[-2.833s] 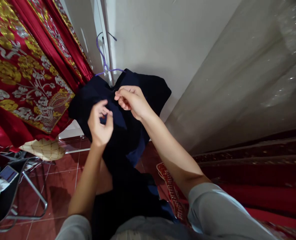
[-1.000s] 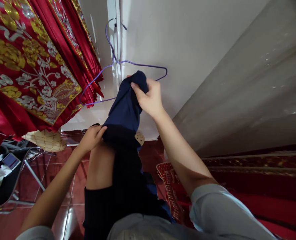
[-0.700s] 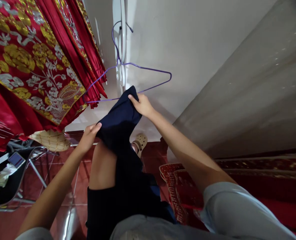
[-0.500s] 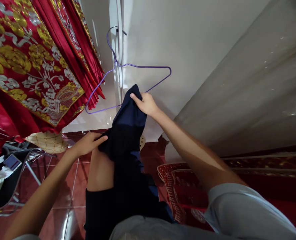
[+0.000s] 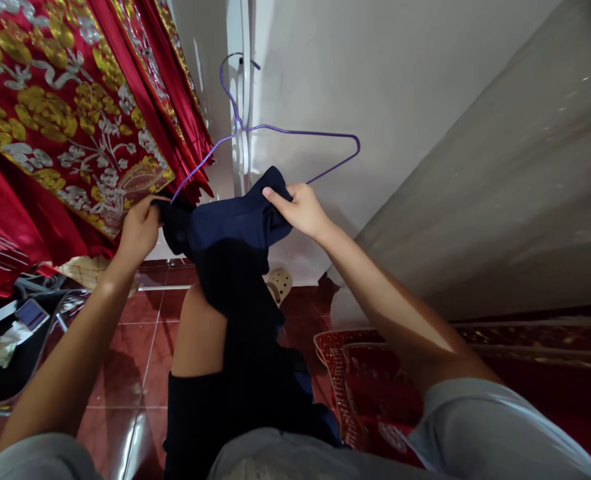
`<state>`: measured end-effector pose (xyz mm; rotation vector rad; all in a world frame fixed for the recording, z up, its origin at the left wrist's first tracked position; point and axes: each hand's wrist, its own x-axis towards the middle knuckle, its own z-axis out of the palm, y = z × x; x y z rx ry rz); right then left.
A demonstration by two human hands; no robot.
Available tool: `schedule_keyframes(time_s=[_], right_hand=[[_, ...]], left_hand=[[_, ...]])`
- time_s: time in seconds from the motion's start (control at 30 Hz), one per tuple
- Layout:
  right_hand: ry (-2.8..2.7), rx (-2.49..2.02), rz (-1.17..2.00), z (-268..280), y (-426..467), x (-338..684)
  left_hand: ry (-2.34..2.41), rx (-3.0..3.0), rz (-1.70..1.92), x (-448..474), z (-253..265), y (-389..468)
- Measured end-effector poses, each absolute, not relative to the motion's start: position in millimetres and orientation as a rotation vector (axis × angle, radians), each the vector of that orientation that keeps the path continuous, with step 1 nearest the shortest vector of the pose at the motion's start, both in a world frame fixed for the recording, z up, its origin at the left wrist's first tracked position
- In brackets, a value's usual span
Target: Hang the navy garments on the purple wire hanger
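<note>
A dark navy garment (image 5: 230, 227) hangs over the lower bar of a purple wire hanger (image 5: 300, 131), hiding most of that bar. The hanger's hook rests on a small dark peg at the white wall fitting. My left hand (image 5: 142, 227) pinches the garment's left end close to the hanger's left corner. My right hand (image 5: 302, 210) grips its right end, thumb on top, below the hanger's right arm. The lower part of the cloth falls in folds in front of my legs, where it blends with my black shorts (image 5: 195, 413).
Red cloth with gold and silver embroidery (image 5: 75, 107) hangs at the left. A black chair seat (image 5: 30, 347) bears a phone (image 5: 32, 315) and papers. A beige clog (image 5: 281, 285) lies by the wall. Shiny grey fabric (image 5: 500, 200) and red beaded cloth (image 5: 370, 380) are at the right.
My left hand has moved up and left to the hanger's left corner, spreading the garment sideways along the lower bar. My right hand keeps its grip at nearly the same place.
</note>
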<state>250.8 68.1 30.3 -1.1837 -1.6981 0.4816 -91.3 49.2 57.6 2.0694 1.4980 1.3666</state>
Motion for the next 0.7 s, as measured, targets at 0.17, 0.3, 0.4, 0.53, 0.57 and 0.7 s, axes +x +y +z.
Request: schedule_keyframes(time_s=[0.17,0.3,0.4,0.53,0.57,0.7], right_hand=[[-1.688,-1.224,0.519,34.4,47.4,249.8],[-1.626,-1.144,0.651,32.2,36.1,240.1],[-1.6,-1.058,0.695,33.4,29.2,234.0],[-1.639,-1.047,0.401,34.2,29.9,250.5],[-1.615,-1.046,0.271,34.0,33.3,260.9],[-1.464,-1.064,-0.091,35.7,59.7,316.9]], left_hand=[[1.173,1.975,1.644,-57.1,72.4,66.7],[1.165,2.085,1.588,-44.1,95.0,61.5],[1.203,2.144,1.466,-39.8,106.1,64.4],[1.282,2.377,1.286,-36.2,108.7,72.8],[1.292,2.415,1.266,-35.9,108.5,75.1],[1.314,2.465,1.184,-36.3,111.2,81.2]])
